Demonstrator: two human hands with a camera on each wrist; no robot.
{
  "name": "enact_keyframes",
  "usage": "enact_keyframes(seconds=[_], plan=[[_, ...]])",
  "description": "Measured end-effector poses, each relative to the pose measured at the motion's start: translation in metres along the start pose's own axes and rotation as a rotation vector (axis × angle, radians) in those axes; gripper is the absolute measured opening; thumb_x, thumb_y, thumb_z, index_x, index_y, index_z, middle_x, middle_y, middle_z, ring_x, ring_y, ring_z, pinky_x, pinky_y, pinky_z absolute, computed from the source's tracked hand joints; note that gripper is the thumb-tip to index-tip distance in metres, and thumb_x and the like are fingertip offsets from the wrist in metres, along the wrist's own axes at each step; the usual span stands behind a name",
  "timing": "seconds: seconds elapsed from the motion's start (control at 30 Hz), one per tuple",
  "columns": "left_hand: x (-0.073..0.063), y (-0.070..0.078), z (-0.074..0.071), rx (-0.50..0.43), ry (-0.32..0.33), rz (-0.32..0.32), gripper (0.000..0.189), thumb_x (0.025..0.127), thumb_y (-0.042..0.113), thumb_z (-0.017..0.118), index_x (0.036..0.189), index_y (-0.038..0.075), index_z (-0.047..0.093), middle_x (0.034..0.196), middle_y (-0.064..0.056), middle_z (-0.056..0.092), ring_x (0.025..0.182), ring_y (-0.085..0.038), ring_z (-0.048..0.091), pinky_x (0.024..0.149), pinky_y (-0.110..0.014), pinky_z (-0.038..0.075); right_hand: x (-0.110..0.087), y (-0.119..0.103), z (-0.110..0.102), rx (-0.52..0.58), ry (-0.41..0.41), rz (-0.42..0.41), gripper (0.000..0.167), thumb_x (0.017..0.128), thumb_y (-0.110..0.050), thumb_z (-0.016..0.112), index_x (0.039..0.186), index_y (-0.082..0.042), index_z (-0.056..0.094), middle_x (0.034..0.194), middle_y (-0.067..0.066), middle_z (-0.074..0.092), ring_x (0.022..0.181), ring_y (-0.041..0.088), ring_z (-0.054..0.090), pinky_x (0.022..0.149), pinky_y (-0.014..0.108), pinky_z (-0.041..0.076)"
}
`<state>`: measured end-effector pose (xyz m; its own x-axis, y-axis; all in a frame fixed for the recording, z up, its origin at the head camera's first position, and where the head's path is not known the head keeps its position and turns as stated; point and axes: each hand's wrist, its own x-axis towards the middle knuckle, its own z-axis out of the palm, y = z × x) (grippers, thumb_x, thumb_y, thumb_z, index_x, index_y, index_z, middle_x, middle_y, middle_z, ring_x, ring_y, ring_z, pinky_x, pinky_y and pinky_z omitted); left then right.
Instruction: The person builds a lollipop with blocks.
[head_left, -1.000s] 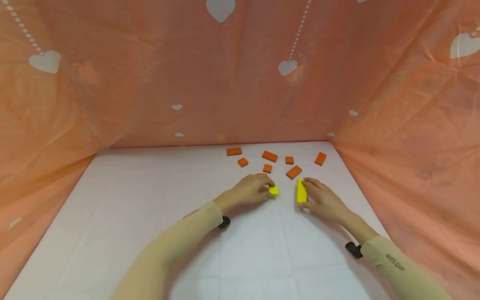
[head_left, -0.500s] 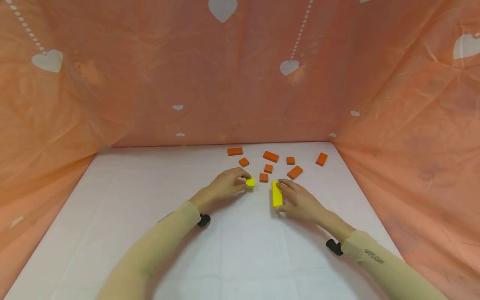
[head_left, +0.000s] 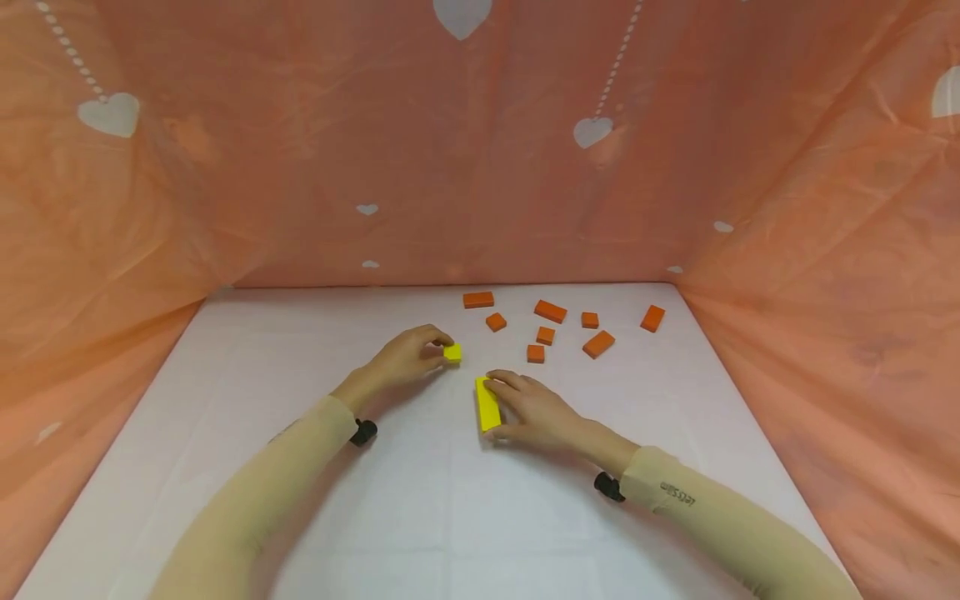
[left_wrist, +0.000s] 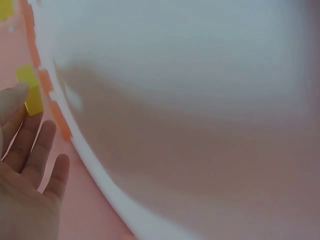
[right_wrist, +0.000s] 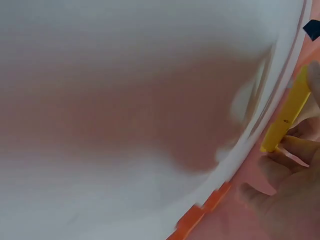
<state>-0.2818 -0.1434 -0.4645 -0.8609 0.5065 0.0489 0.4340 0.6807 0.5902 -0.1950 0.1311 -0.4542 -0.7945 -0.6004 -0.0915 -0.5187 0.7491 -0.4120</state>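
My left hand pinches a small square yellow block between thumb and fingers, left of the orange blocks. In the left wrist view the thumb presses on that yellow block while the other fingers spread below it. To the right and nearer, my right hand grips a longer yellow block by its two ends. The right wrist view shows this long yellow block spanned between thumb and fingers. A gap lies between the two yellow blocks.
Several orange blocks lie scattered at the back right of the white table, among them a small square one and a longer one. A pink-orange cloth with hearts walls the back and both sides.
Both hands have moved left across the table with their yellow blocks, away from the orange ones. A small orange block, at first hidden by the left hand, has come into view.
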Motion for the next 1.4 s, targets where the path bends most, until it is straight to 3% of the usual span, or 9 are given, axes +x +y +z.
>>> enact_keyframes(seconds=[0.17,0.33,0.5,0.73,0.9,1.13,1.27,1.4], plan=[[-0.004,-0.016,-0.006,-0.002,0.012,0.020,0.033,0.098,0.014,0.073,0.129,0.004,0.068,0.128,-0.013,0.068,0.124,-0.032,0.063,0.111,-0.050,0.047,0.017,-0.014,0.010,-0.011,-0.018,-0.038,0.084,0.093,-0.052,0.076,0.158,-0.010,0.044,0.164,0.009,0.039,0.143,0.036,0.046,0.119,0.051,0.039],[-0.009,-0.025,-0.012,-0.007,0.009,-0.002,0.032,0.099,0.013,0.072,0.130,0.004,0.067,0.130,-0.014,0.067,0.125,-0.034,0.062,0.111,-0.052,0.047,0.030,-0.022,0.017,-0.009,-0.051,-0.033,0.084,0.093,-0.055,0.074,0.159,-0.012,0.044,0.164,0.007,0.039,0.141,0.034,0.049,0.118,0.049,0.040],[-0.010,-0.031,-0.014,-0.010,0.030,0.014,0.032,0.098,0.011,0.073,0.129,0.002,0.068,0.128,-0.015,0.068,0.121,-0.035,0.065,0.108,-0.053,0.049,0.039,-0.026,0.023,-0.033,-0.026,-0.040,0.085,0.092,-0.057,0.075,0.157,-0.010,0.046,0.162,0.009,0.041,0.140,0.033,0.050,0.118,0.049,0.040],[-0.009,-0.030,-0.015,-0.025,0.029,0.014,0.033,0.098,0.013,0.073,0.129,0.003,0.067,0.129,-0.015,0.067,0.122,-0.035,0.064,0.109,-0.053,0.048,0.042,-0.030,0.029,-0.051,0.049,-0.023,0.090,0.085,-0.057,0.081,0.152,-0.006,0.050,0.156,0.011,0.048,0.138,0.027,0.051,0.117,0.049,0.041],[-0.009,-0.030,-0.015,-0.018,0.014,-0.006,0.034,0.099,0.015,0.073,0.130,0.004,0.067,0.131,-0.015,0.066,0.125,-0.035,0.062,0.110,-0.053,0.048,0.043,-0.031,0.032,-0.048,0.047,-0.008,0.093,0.083,-0.060,0.082,0.152,-0.007,0.051,0.156,0.011,0.047,0.137,0.028,0.053,0.115,0.048,0.043],[-0.011,-0.029,-0.014,-0.026,0.028,-0.010,0.035,0.098,0.013,0.073,0.131,0.003,0.067,0.131,-0.015,0.067,0.126,-0.035,0.061,0.113,-0.054,0.045,0.037,-0.025,0.026,0.017,0.041,0.007,0.084,0.088,-0.052,0.080,0.155,-0.012,0.048,0.163,0.006,0.041,0.140,0.031,0.051,0.115,0.047,0.044],[-0.013,-0.026,-0.013,-0.080,0.029,-0.027,0.035,0.099,0.014,0.073,0.132,0.004,0.066,0.132,-0.013,0.066,0.126,-0.034,0.061,0.114,-0.054,0.044,0.028,-0.022,0.023,0.017,0.033,-0.060,0.068,0.096,-0.038,0.074,0.154,-0.011,0.051,0.163,0.005,0.042,0.145,0.029,0.047,0.118,0.046,0.041],[-0.014,-0.024,-0.008,-0.115,0.024,0.002,0.035,0.098,0.013,0.073,0.131,0.004,0.067,0.131,-0.012,0.067,0.125,-0.033,0.061,0.112,-0.053,0.046,0.016,-0.025,0.025,-0.053,0.034,-0.181,0.055,0.102,-0.028,0.067,0.151,-0.008,0.054,0.160,0.007,0.047,0.146,0.027,0.046,0.119,0.046,0.039]])
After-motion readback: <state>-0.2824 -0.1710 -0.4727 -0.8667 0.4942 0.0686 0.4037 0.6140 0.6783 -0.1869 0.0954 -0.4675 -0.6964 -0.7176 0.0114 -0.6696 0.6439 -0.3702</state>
